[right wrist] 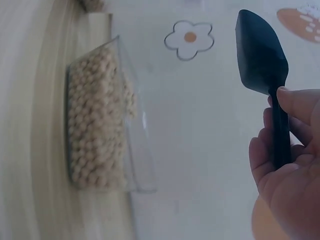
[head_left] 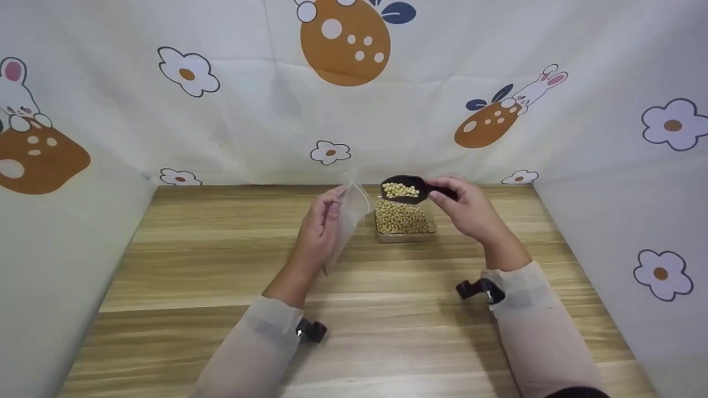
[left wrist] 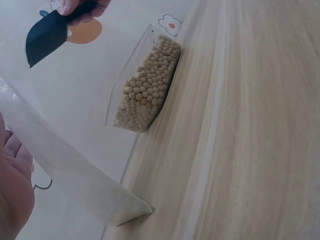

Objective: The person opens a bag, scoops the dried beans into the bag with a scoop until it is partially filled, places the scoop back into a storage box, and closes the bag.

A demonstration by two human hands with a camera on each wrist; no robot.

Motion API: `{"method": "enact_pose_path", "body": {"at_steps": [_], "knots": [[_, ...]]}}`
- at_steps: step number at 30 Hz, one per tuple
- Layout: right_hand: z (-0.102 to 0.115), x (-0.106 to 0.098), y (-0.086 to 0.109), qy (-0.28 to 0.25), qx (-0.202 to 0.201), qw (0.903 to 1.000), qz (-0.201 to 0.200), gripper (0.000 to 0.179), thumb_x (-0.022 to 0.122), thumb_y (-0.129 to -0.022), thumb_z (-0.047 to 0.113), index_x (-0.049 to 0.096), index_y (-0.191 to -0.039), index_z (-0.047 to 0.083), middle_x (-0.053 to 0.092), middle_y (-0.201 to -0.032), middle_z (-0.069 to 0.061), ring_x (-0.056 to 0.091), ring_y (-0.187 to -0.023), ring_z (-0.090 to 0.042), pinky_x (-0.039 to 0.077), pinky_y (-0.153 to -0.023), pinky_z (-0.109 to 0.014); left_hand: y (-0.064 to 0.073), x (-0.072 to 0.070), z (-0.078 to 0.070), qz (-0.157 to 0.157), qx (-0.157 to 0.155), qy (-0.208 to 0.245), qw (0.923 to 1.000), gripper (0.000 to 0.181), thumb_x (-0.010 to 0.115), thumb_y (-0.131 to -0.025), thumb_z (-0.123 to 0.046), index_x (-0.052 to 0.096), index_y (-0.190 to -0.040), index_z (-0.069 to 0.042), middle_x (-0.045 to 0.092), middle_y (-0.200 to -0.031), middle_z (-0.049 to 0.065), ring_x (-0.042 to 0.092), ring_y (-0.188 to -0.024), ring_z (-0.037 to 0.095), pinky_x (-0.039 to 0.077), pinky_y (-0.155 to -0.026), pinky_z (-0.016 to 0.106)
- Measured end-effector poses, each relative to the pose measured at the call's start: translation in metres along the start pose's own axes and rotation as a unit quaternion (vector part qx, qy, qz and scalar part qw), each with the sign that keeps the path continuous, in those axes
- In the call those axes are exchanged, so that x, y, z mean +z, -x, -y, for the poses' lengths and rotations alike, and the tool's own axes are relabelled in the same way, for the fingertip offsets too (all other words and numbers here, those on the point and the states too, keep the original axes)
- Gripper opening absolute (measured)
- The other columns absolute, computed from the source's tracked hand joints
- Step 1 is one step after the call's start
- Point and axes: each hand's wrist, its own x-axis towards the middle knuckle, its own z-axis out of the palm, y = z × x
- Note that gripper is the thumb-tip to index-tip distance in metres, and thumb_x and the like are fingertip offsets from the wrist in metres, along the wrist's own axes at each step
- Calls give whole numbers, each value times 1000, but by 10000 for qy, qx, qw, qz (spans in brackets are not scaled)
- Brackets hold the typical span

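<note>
My right hand grips the handle of a black scoop, raised above a clear container. Pale yellow soybeans lie in the scoop's bowl in the head view; more soybeans fill much of the container. To the left, my left hand pinches a translucent bag near its top, with the bag's mouth spread toward the scoop. Scoop and bag are apart. In the left wrist view the bag hangs tilted, its lower corner close to the table.
A wood-grain table carries the container near its back edge. Printed fabric with flowers and rabbits walls in the back and both sides. A small black camera sits on the left wrist, another camera on the right.
</note>
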Motion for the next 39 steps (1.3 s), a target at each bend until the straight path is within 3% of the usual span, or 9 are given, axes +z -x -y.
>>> {"method": "enact_pose_path", "body": {"at_steps": [5,11,16,22,29,39], "knots": [[24,8,-6,608,-255,9977,139,28,69,-106,16,74,-132,10,69,-134,-9,64,-120,-19,53,-98,-14,0,0,-1,-14,40,-38,10000,16,45,-116,-19,56,-119,-9,61,-156,5,54,-150,26,40,-129,44],[54,15,-14,1324,-384,9891,523,28,68,-105,16,74,-132,9,68,-132,-9,63,-122,-25,55,-103,-35,0,0,-1,37,22,-20,10000,17,44,-116,-19,55,-120,-8,61,-157,6,55,-149,27,42,-127,46],[71,19,-20,1817,-540,9784,827,31,68,-106,16,72,-136,8,67,-133,-9,65,-119,-26,56,-105,-43,1,0,0,87,132,33,9999,17,43,-116,-17,55,-121,-6,61,-157,6,54,-149,25,41,-128,42],[81,21,-24,2231,-758,9673,940,32,69,-104,12,72,-136,6,67,-130,-11,63,-119,-28,54,-105,-45,-1,0,1,-15,255,107,9996,18,45,-115,-14,56,-120,-1,63,-155,8,57,-147,28,44,-125,45],[88,24,-25,2491,-1080,9583,886,30,70,-104,13,74,-132,6,70,-123,-10,59,-121,-30,50,-106,-46,0,0,1,-65,173,175,9997,15,45,-115,-16,57,-118,-7,62,-155,8,57,-147,28,43,-126,45],[87,22,-24,2685,-1237,9514,858,29,71,-103,14,75,-132,10,73,-123,-7,59,-122,-31,49,-107,-48,-1,-1,-1,-98,186,328,9992,17,45,-115,-14,56,-118,0,63,-154,14,57,-148,26,41,-128,40]]}}
